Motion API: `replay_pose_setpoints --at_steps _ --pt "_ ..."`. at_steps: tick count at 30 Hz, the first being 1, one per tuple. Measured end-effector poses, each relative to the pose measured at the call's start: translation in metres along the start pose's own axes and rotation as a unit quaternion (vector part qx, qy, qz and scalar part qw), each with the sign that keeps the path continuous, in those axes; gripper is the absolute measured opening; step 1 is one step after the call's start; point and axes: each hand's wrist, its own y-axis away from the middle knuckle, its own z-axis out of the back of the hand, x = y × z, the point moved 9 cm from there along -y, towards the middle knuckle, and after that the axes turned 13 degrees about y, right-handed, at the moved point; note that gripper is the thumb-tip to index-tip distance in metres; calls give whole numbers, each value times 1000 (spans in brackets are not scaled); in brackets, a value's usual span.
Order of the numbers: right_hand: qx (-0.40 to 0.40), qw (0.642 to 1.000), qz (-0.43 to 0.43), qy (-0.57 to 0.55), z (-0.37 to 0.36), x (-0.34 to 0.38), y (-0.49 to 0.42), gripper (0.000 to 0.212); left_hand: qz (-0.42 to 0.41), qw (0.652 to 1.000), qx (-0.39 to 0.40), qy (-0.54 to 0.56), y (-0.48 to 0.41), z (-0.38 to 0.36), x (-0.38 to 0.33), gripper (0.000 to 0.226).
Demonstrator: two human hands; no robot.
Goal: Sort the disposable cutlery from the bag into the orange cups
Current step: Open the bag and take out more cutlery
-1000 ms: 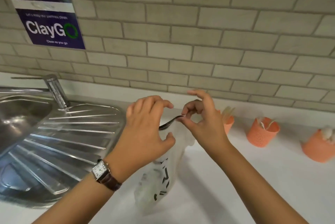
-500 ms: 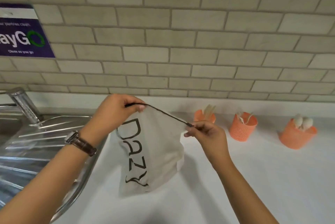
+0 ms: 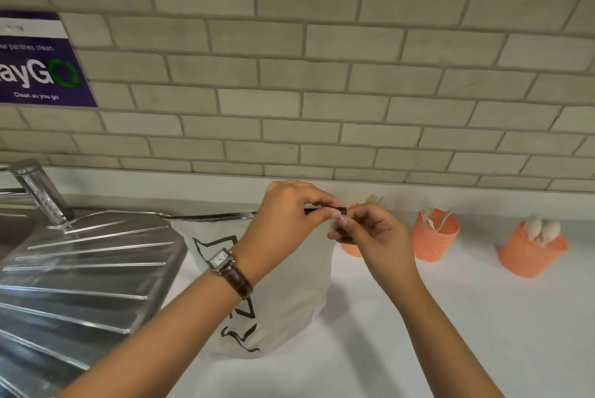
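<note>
A cream cloth bag [image 3: 289,294] with black lettering hangs upright over the white counter, its dark top edge pulled flat. My left hand [image 3: 286,217] and my right hand [image 3: 367,230] pinch that black edge at its right end, fingertips touching. Three orange mesh cups stand behind: the left cup [image 3: 351,248] is mostly hidden by my right hand, with pale cutlery tips above it. The middle cup [image 3: 434,236] holds white forks. The right cup [image 3: 531,251] leans and holds white spoons.
A steel sink drainboard [image 3: 83,268] with ridges fills the left side, its tap [image 3: 38,191] at the back. White counter [image 3: 483,333] stretches right and forward. A tiled wall with a purple sign [image 3: 35,66] stands behind.
My left hand slid along the bag's top edge from its left end to meet my right hand at the right end. The bag has shifted right, closer to the cups.
</note>
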Motion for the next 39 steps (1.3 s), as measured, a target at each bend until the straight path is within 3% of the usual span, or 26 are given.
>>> replay_pose_setpoints --at_steps 7,10,13,14,17,20,24,32,36,39 --pt "-34 998 -29 -34 27 -15 -10 17 60 991 -71 -98 37 90 47 9" --pt "-19 998 -48 -25 27 -25 -6 13 115 986 -97 -65 66 125 66 26" --pt "13 998 -50 -21 20 -21 -3 9 92 992 -67 -63 78 127 59 31" --pt "19 999 -47 -8 18 -17 -2 16 75 994 -45 -65 80 123 53 27" --pt "25 995 -26 97 15 -3 -3 24 48 995 20 -86 83 113 45 15" --pt "29 986 -18 161 10 4 -5 16 27 987 46 -150 86 110 41 27" --pt "33 988 -39 148 14 4 -10 10 15 979 68 -191 89 117 41 37" --pt "-6 984 -43 174 21 17 -7 12 28 975 -8 -220 108 155 49 22" --pt "-6 985 -44 169 21 17 -6 10 82 979 -24 -187 115 153 57 6" --pt "35 992 -55 105 14 11 0 9 150 972 -69 -166 119 140 63 31"
